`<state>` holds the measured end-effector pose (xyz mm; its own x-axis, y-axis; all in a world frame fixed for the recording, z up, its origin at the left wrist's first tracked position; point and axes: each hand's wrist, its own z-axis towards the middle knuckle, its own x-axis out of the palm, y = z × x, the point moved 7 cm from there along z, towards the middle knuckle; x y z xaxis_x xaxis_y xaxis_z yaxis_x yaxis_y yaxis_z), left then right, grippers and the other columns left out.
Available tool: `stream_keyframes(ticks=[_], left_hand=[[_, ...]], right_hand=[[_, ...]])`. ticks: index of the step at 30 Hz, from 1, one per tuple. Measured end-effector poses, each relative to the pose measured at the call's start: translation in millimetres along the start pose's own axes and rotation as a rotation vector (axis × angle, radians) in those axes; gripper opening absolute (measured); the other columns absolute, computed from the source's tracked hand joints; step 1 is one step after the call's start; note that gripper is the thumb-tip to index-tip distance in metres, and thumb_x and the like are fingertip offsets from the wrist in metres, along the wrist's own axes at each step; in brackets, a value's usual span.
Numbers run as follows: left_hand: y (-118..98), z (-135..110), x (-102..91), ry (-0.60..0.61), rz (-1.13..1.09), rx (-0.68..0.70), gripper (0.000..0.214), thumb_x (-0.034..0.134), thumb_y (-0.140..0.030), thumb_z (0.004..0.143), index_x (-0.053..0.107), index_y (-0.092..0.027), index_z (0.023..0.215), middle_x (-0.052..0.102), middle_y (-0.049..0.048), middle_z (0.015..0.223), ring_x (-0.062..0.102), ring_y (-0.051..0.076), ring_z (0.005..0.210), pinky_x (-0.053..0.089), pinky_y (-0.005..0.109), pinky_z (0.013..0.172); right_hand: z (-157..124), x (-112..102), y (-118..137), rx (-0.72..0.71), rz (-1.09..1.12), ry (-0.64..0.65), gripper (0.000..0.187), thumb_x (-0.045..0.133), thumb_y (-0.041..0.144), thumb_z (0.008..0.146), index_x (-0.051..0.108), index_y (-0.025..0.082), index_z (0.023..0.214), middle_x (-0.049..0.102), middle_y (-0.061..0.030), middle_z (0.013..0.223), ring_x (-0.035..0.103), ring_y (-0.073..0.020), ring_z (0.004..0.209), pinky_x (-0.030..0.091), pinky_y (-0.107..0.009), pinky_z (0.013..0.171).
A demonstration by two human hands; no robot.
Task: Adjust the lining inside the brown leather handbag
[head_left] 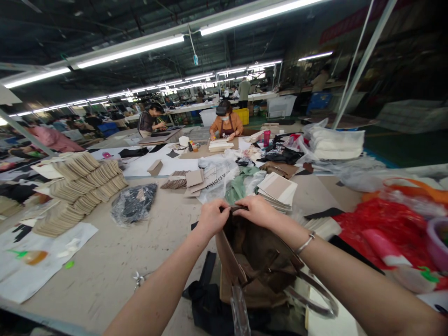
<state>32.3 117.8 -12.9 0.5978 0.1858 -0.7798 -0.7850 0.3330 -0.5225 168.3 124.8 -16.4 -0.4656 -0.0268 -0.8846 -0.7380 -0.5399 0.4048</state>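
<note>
A brown handbag (227, 261) stands at the table's near side, its mouth facing me and its handles hanging toward me. My left hand (213, 217) pinches the far top edge of the bag between thumb and fingers. Right beside it, my right hand (257, 211) grips the same edge, thumb underneath. The two hands almost meet. Dark cloth (210, 303) lies under and to the left of the bag. A clear plastic-wrapped strap (240, 310) hangs at the front. Part of the bag's right side is hidden behind my right forearm.
Stacked beige panels (80, 186) and a plastic-wrapped black bundle (135, 203) lie left. A glue bottle (35, 256) rests on white paper. Red plastic bags (378, 224) and a purple basin (437, 242) are at right. Across the table, a person (226, 123) works over pale pieces.
</note>
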Motion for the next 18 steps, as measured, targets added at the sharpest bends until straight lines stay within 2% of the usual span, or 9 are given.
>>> stream_keyframes(ticks=[3, 7, 13, 18], left_hand=[[1.9, -0.3, -0.4, -0.006, 0.007, -0.002, 0.01, 0.057, -0.022, 0.072, 0.064, -0.02, 0.066, 0.066, -0.0012, 0.067, 0.059, 0.013, 0.064, 0.043, 0.025, 0.066], [1.6, -0.7, 0.5, -0.002, 0.006, 0.004, 0.01, 0.057, -0.022, 0.072, 0.065, -0.019, 0.067, 0.066, -0.0012, 0.066, 0.059, 0.012, 0.063, 0.043, 0.025, 0.065], [-0.3, -0.8, 1.9, 0.0, -0.011, 0.02, 0.009, 0.056, -0.021, 0.071, 0.064, -0.019, 0.066, 0.066, -0.0014, 0.067, 0.059, 0.012, 0.064, 0.043, 0.024, 0.064], [-0.8, -1.9, 0.6, -0.003, -0.025, 0.021, 0.009, 0.056, -0.02, 0.071, 0.063, -0.019, 0.066, 0.067, -0.0012, 0.067, 0.059, 0.012, 0.064, 0.043, 0.024, 0.064]], right_hand=[[2.3, 2.3, -2.8, 0.013, -0.015, 0.02, 0.027, 0.051, 0.042, 0.081, 0.069, 0.024, 0.09, 0.07, -0.0013, 0.082, 0.061, -0.0152, 0.073, 0.039, -0.024, 0.062], [2.1, 1.7, -2.6, 0.027, -0.088, 0.013, 0.028, 0.048, 0.041, 0.083, 0.07, 0.024, 0.081, 0.07, -0.0011, 0.077, 0.059, -0.0142, 0.07, 0.035, -0.024, 0.058], [1.6, -0.7, 5.8, -0.001, -0.198, 0.034, 0.032, 0.044, 0.042, 0.086, 0.07, 0.024, 0.083, 0.069, -0.0035, 0.085, 0.059, -0.0161, 0.078, 0.037, -0.025, 0.064], [1.3, 2.0, 1.8, 0.006, -0.115, 0.078, 0.033, 0.043, 0.041, 0.086, 0.07, 0.023, 0.083, 0.069, -0.0044, 0.084, 0.06, -0.0172, 0.079, 0.04, -0.025, 0.068]])
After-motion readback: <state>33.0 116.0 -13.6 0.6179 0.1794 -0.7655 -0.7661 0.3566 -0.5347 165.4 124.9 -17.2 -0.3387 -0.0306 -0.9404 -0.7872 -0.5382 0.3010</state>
